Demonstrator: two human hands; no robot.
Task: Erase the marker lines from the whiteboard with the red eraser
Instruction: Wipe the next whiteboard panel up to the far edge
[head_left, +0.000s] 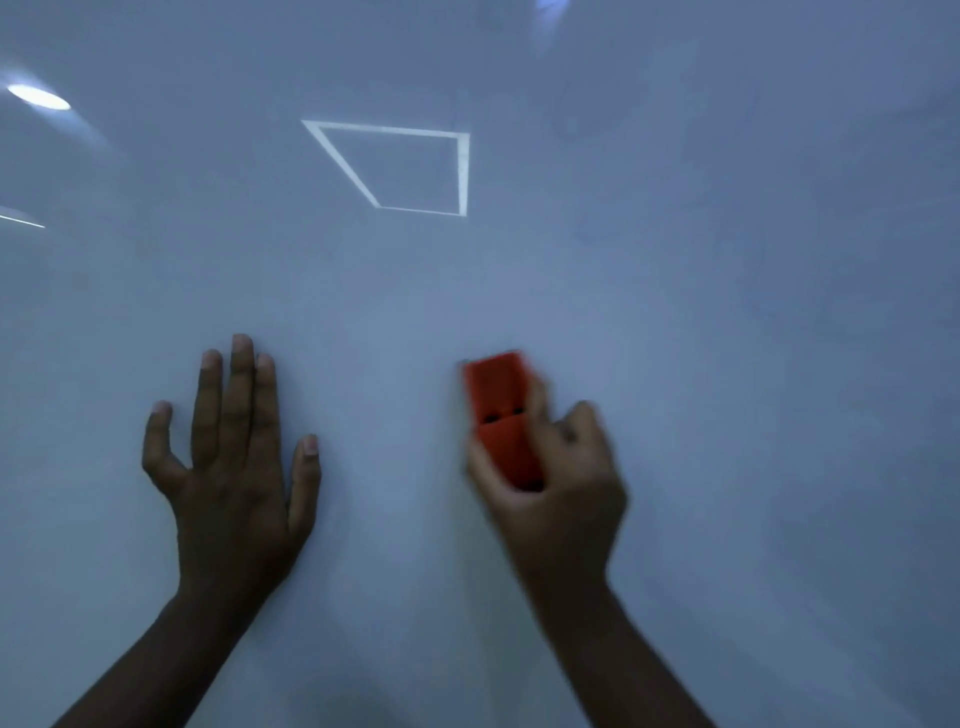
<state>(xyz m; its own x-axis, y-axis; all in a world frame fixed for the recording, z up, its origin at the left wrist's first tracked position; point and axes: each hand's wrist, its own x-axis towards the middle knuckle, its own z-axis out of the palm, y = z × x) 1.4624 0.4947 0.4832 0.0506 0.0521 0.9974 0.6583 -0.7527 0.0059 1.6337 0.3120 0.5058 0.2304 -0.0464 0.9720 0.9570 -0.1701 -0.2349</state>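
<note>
The whiteboard fills the whole view, pale and glossy. My right hand grips the red eraser and holds it against the board, right of centre; both are blurred by motion. My left hand lies flat on the board to the left, fingers straight and spread. Only faint smudged traces of marker show at the right; no clear dark lines are visible near the eraser.
A bright square outline and an oval glare are reflections of ceiling lights on the board. No board edge or other object is in view.
</note>
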